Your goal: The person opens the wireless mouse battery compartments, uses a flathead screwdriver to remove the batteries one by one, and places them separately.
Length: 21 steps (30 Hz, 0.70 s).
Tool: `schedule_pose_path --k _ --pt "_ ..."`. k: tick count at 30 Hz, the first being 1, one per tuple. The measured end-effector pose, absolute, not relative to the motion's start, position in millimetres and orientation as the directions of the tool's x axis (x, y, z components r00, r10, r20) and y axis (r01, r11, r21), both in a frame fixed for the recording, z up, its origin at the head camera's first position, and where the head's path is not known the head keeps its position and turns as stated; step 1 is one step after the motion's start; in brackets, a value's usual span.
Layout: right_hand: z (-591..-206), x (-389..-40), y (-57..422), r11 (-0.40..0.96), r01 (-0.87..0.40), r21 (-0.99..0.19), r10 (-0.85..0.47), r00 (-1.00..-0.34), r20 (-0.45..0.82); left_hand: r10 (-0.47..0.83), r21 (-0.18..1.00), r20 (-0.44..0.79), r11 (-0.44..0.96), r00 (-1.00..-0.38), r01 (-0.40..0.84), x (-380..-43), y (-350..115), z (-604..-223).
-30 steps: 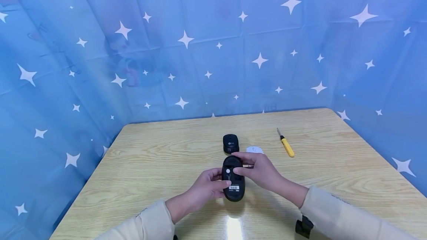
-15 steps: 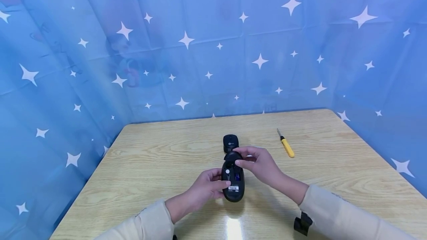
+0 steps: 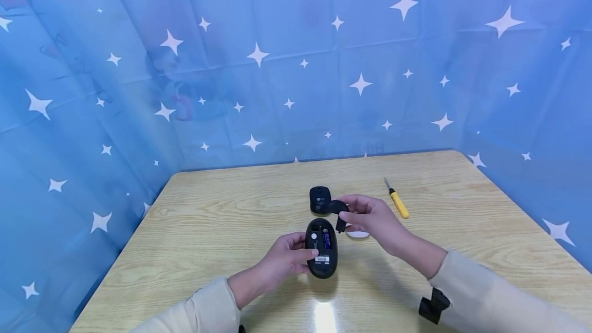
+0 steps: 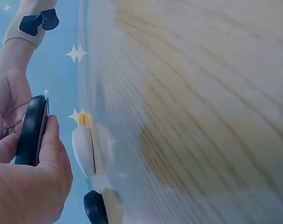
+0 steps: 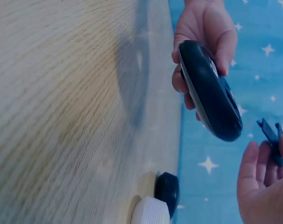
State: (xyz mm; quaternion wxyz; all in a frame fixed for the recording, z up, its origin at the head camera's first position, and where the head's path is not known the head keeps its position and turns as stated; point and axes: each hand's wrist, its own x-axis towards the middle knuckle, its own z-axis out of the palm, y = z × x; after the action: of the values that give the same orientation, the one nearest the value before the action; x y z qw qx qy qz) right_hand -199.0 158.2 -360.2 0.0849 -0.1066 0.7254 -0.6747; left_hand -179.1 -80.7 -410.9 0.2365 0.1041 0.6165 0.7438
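My left hand (image 3: 288,257) grips a black computer mouse (image 3: 322,266) by its left side, thumb across the underside, which faces up. A blue battery (image 3: 327,239) shows in the mouse's uncovered compartment, near a white label. Off to the right, my right hand (image 3: 375,221) pinches a black battery cover (image 3: 339,207) with a narrow tongue pointing down. In the right wrist view the cover (image 5: 271,140) is apart from the mouse (image 5: 209,91), which is held above the table. Behind the cover and fingers, a white mouse (image 3: 358,234) is partly hidden.
Another black mouse (image 3: 319,198) sits on the wooden table (image 3: 222,215) beyond the held one. To the right lies a screwdriver (image 3: 396,201) with a yellow handle, its tip pointing away. A blue star-patterned curtain (image 3: 296,66) hangs behind the table.
My right hand has lifted the battery cover off the mouse's underside and moved it to the right, exposing the battery. The left hand keeps its grip on the mouse almost in place.
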Motion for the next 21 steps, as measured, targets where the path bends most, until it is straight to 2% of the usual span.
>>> schedule_pose_path --k 9,21 --pt "-360.8 -195.5 181.0 0.032 0.058 -0.998 -0.303 -0.951 -0.065 0.465 0.97 -0.147 -0.104 -0.873 -0.219 -180.5 -82.8 -408.5" --pt "-372.7 -189.1 201.2 0.073 0.176 -0.982 -0.318 -0.929 -0.191 0.471 0.965 -0.156 -0.115 -0.868 -0.235 -183.7 -83.6 -407.2"
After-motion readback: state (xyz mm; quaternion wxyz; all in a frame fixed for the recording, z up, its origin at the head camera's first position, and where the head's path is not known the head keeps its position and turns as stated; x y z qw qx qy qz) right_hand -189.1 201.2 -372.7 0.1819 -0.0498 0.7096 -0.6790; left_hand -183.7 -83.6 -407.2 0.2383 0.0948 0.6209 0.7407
